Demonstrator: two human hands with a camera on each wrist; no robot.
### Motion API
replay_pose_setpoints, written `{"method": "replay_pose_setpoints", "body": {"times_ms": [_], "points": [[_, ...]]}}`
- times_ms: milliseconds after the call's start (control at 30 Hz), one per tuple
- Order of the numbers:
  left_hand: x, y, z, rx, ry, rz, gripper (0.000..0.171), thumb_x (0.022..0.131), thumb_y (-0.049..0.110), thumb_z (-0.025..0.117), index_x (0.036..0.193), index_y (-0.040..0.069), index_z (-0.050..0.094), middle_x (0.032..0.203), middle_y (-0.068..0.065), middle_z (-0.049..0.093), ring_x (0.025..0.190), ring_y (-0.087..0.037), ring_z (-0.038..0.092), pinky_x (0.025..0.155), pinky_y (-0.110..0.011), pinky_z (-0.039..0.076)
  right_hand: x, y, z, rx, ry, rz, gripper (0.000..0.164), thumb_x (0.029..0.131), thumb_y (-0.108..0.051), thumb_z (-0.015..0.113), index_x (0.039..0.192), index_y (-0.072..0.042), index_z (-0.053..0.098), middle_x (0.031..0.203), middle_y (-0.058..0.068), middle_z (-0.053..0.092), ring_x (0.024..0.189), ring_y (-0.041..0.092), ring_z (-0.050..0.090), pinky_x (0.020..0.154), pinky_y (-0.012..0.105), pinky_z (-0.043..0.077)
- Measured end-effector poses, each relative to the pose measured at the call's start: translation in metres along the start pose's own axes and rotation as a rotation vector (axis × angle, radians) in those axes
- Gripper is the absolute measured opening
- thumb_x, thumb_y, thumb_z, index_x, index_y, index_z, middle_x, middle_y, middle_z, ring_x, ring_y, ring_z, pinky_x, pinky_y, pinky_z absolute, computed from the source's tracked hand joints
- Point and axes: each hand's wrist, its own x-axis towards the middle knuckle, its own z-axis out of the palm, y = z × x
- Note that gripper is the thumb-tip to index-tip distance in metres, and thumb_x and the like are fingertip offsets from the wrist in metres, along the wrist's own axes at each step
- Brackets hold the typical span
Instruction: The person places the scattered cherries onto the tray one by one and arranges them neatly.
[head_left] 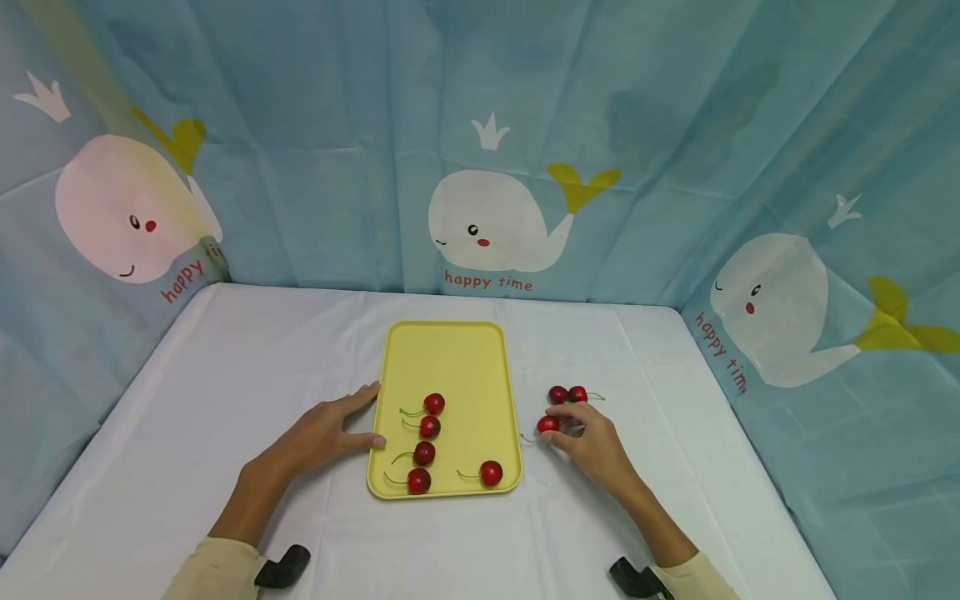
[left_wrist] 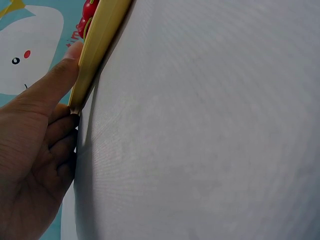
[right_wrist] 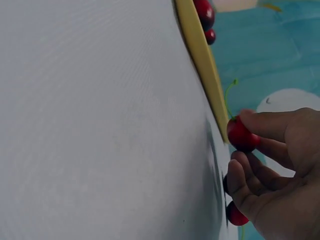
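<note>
Pinching a cherry (head_left: 547, 424) between the thumb and fingertips of the right hand (head_left: 592, 442), holding it just outside the three o'clock edge of a yellow tray (head_left: 450, 358), near two more cherries (head_left: 558, 395) at one o'clock on the white cloth (head_left: 285, 350). Touching the tray's nine o'clock edge with the left hand (head_left: 326, 429), spreading thumb and forefinger wide. Bordering four cherries (head_left: 424, 453) in a row towards the tray's seven o'clock, plus a lone cherry (head_left: 491, 473) at five o'clock. Facing a blue curtain (head_left: 322, 208) at twelve o'clock.

Wht tablecloth (head_left: 225, 375), lightly creased; blue curtain (head_left: 322, 208) far, L & R, w/ whale prints (head_left: 487, 221), crowns (head_left: 491, 135) above, red txt (head_left: 488, 282) by each.
</note>
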Motion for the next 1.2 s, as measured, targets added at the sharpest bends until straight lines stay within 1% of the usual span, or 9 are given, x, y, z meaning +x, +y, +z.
{"method": "replay_pose_setpoints", "body": {"times_ms": [200,400,567,733,967,1200], "points": [[0.000,-0.001,0.001,0.001,0.003,0.003,0.105,0.086,0.062,0.081,0.167,0.014,0.034,0.169,-0.017,0.036,0.156,-0.045,0.033,0.124,-0.065,0.033,-0.001,-0.006,0.002,0.013,0.005,-0.013,0.035,0.085,-0.015,0.091,0.118,-0.016,0.079,0.109,-0.002,0.071,0.097,0.015,0.066,0.082,0.023,0.060],[0.000,-0.002,0.001,0.004,0.005,0.000,0.106,0.086,0.063,0.081,0.167,0.015,0.034,0.170,-0.016,0.035,0.157,-0.045,0.033,0.124,-0.064,0.033,-0.001,-0.011,0.004,0.061,0.014,-0.034,0.035,0.084,-0.013,0.091,0.116,-0.015,0.079,0.107,-0.002,0.072,0.096,0.017,0.068,0.082,0.022,0.061],[0.000,-0.001,0.001,0.001,0.001,-0.007,0.106,0.086,0.063,0.081,0.168,0.015,0.033,0.170,-0.016,0.035,0.157,-0.045,0.033,0.124,-0.065,0.032,-0.002,-0.017,0.009,0.093,0.006,-0.041,0.034,0.083,-0.014,0.092,0.115,-0.015,0.079,0.105,-0.003,0.072,0.096,0.017,0.069,0.082,0.021,0.061],[0.000,0.000,0.000,-0.003,-0.004,-0.014,0.106,0.086,0.062,0.081,0.168,0.015,0.033,0.170,-0.016,0.035,0.157,-0.045,0.032,0.124,-0.065,0.032,-0.002,-0.022,0.016,0.106,-0.003,-0.060,0.033,0.083,-0.014,0.092,0.113,-0.016,0.079,0.102,-0.004,0.070,0.093,0.014,0.068,0.081,0.021,0.061],[0.001,0.000,0.000,-0.002,-0.006,-0.017,0.106,0.085,0.062,0.082,0.167,0.015,0.034,0.170,-0.016,0.036,0.157,-0.044,0.033,0.124,-0.064,0.033,-0.002,-0.028,0.024,0.127,-0.022,-0.078,0.033,0.084,-0.014,0.092,0.115,-0.017,0.079,0.101,-0.006,0.070,0.091,0.010,0.067,0.081,0.021,0.060],[0.001,-0.002,0.001,-0.003,0.000,-0.009,0.107,0.085,0.063,0.081,0.168,0.016,0.033,0.170,-0.015,0.036,0.157,-0.044,0.033,0.124,-0.064,0.033,-0.002,-0.033,0.031,0.166,-0.038,-0.081,0.033,0.084,-0.014,0.091,0.115,-0.017,0.079,0.101,-0.006,0.070,0.092,0.011,0.067,0.083,0.022,0.060]]}}
